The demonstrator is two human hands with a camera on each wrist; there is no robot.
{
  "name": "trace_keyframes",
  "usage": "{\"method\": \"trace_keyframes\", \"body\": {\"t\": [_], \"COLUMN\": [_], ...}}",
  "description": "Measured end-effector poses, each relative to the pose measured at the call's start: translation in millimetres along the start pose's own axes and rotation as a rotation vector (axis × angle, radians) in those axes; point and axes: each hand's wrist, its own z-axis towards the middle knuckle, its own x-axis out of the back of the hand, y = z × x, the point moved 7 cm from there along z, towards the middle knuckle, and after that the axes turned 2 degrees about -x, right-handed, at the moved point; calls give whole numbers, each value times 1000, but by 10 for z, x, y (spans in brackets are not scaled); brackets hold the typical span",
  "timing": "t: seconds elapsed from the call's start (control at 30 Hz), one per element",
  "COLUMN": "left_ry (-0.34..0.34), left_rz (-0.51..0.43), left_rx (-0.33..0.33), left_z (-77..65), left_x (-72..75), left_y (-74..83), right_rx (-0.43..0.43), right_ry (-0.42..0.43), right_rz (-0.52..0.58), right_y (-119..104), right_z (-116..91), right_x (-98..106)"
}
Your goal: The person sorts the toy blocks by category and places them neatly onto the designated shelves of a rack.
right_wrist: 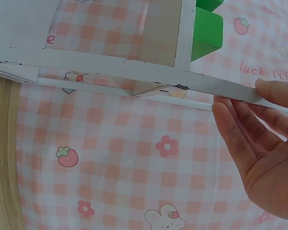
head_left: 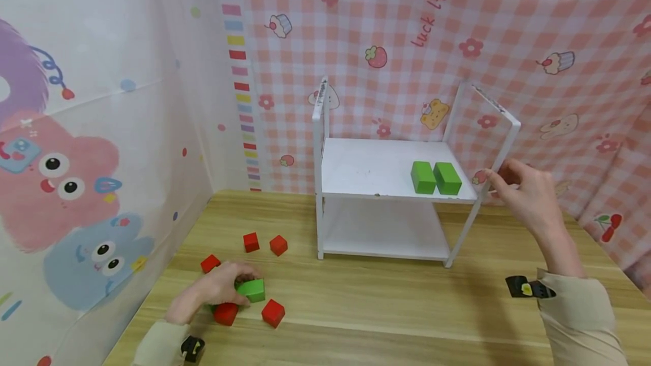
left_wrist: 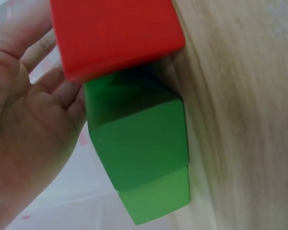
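Note:
At the table's left, my left hand (head_left: pixel 221 284) reaches over a group of blocks, its thumb and fingers around a green block (head_left: pixel 252 290). A red block (head_left: pixel 226 314) lies beside the thumb. In the left wrist view, a red block (left_wrist: pixel 117 36) hides the fingertips, and a green block (left_wrist: pixel 141 143) sits just below it. My right hand (head_left: pixel 531 196) pinches the front right post of a white two-tier rack (head_left: pixel 366 168) between thumb and fingers. The right wrist view shows this right hand (right_wrist: pixel 264 139) at the white post (right_wrist: pixel 221 88).
Two green blocks (head_left: pixel 423 178) stand side by side at the right of the rack's upper shelf. Loose red cubes lie around my left hand, including one cube (head_left: pixel 273 313) to its right and another (head_left: pixel 278 245) farther back. A pink checked cloth (head_left: pixel 305 129) hangs behind the wooden table (head_left: pixel 356 315).

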Motion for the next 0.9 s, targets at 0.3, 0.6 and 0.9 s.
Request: {"method": "trace_keyframes", "body": {"t": [0.3,0.6,0.9], "left_ry": [71,171,368], "left_rz": [34,29,137], "left_rx": [-27,-104,-264], "left_z": [8,105,227], "left_x": [54,150,278], "left_y": [44,249,660], "right_rx": [-5,-3,-2], "right_ry": [-1,-8,-6], "right_rz": [-6,-8,-11], "right_y": [-4,-4,17], "right_z": [8,1,3], "right_x": [-6,-1,-7]}}
